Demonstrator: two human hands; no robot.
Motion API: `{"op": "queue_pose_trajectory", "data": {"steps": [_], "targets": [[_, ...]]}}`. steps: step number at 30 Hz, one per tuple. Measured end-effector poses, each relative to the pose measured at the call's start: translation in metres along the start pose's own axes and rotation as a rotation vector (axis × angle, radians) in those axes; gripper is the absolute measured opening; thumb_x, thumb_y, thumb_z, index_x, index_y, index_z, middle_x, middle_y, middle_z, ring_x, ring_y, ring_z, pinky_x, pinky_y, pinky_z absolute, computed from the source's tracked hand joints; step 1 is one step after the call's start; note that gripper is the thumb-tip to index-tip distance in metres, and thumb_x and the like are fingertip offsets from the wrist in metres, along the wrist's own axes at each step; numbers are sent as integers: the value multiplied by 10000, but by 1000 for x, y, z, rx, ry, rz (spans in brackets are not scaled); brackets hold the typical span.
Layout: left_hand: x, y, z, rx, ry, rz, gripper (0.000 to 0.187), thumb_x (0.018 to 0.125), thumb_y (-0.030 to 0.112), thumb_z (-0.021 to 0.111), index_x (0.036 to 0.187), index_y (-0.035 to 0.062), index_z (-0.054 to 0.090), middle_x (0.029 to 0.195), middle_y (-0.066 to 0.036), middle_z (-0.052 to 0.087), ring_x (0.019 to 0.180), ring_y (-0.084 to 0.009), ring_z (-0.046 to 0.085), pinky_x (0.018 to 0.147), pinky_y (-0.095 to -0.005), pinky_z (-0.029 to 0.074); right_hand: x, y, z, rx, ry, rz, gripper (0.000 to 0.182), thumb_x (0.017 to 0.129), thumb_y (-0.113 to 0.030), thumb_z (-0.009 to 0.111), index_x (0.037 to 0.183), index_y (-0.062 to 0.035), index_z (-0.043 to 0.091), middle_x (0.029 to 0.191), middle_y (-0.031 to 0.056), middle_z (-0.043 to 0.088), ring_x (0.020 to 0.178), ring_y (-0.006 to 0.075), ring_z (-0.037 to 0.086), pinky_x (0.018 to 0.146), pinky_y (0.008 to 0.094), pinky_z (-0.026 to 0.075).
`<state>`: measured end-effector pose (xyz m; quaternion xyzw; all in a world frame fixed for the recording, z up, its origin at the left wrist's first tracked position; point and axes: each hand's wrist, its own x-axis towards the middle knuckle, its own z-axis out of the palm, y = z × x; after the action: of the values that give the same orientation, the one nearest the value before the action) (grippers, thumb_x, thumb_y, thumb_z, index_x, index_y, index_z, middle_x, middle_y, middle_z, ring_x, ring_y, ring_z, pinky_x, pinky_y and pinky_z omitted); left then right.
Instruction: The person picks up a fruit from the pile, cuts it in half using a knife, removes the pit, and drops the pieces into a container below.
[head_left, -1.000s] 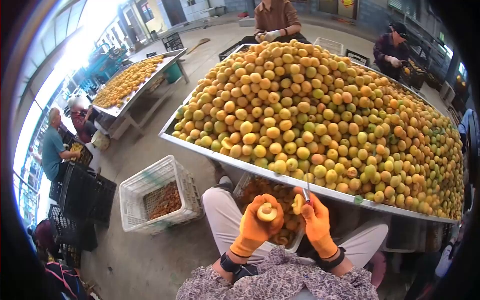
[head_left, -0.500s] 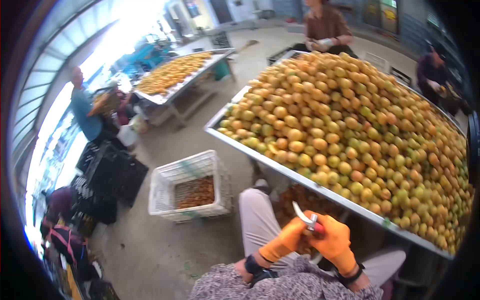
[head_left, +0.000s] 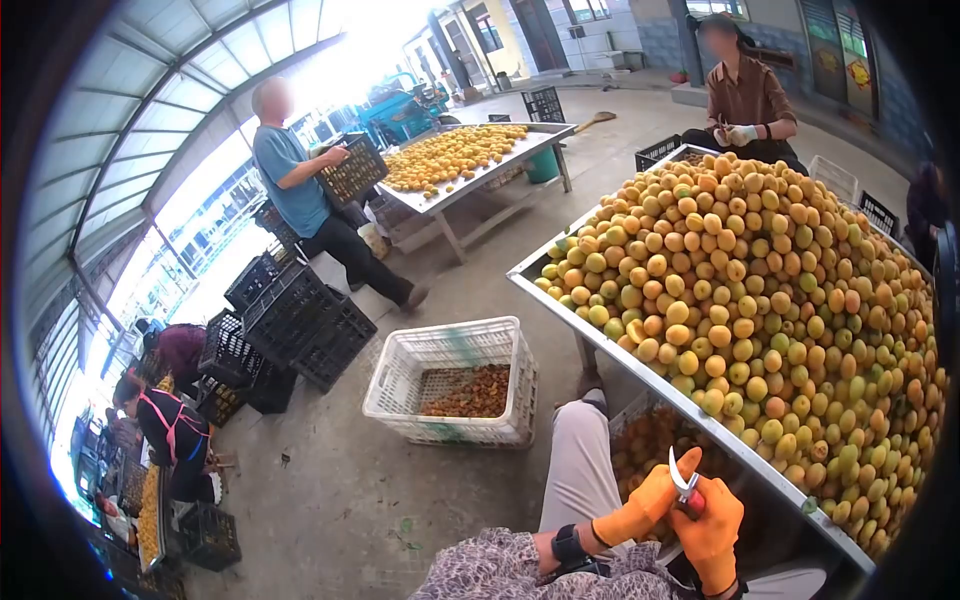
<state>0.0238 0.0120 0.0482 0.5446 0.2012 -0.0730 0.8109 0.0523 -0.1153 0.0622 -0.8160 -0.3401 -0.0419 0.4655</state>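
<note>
My right hand (head_left: 712, 532), in an orange glove, is closed round a red-handled cutter with a short curved metal blade (head_left: 680, 476) pointing up. Close beside it, my left hand (head_left: 642, 508) has its fingers curled and its thumb raised near the blade; whatever lies in its grasp is hidden. Both hands are over my lap, at the near edge of a metal-rimmed table (head_left: 690, 408) heaped with yellow-orange and greenish apricots (head_left: 750, 290). Below the table edge, a crate holding brownish-orange pieces (head_left: 655, 445) is partly covered by my hands and leg.
A white plastic crate (head_left: 455, 425) with brown pieces in its bottom stands on the floor to the left. Farther off are stacked black crates (head_left: 305, 325) and a second fruit table (head_left: 450, 185). A person (head_left: 320, 190) carries a crate; another (head_left: 750, 105) sits across the heap.
My view has swung left and up, so the scene sits farther right and lower. My hands stay together with the cutter in the right. The standing person has turned with the crate.
</note>
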Motion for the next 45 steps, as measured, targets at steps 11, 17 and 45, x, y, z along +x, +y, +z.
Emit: {"op": "queue_pose_trajectory", "data": {"steps": [11,17,45], "targets": [[13,-19,-9,-457,-86,-138,555,926,543,546,656,59,557,628,-69,565,560,-177,567,468,-297,442,-17,7,-9,564,-4,411,541,684,-52,822,1183,-50,611,856,13,661,753,54,578,682,236,509],[12,-11,12,-302,51,-10,562,935,554,522,691,51,575,615,-48,547,541,-164,551,459,-276,429,-21,16,-4,633,11,442,443,696,-39,807,1104,-30,634,833,19,651,734,67,575,683,239,499],[12,-7,-28,269,9,-2,367,984,366,485,876,52,642,577,18,520,474,-45,410,446,-202,301,-21,57,-8,297,216,133,387,711,39,692,1078,-78,655,922,109,627,736,272,632,632,313,511]]}}
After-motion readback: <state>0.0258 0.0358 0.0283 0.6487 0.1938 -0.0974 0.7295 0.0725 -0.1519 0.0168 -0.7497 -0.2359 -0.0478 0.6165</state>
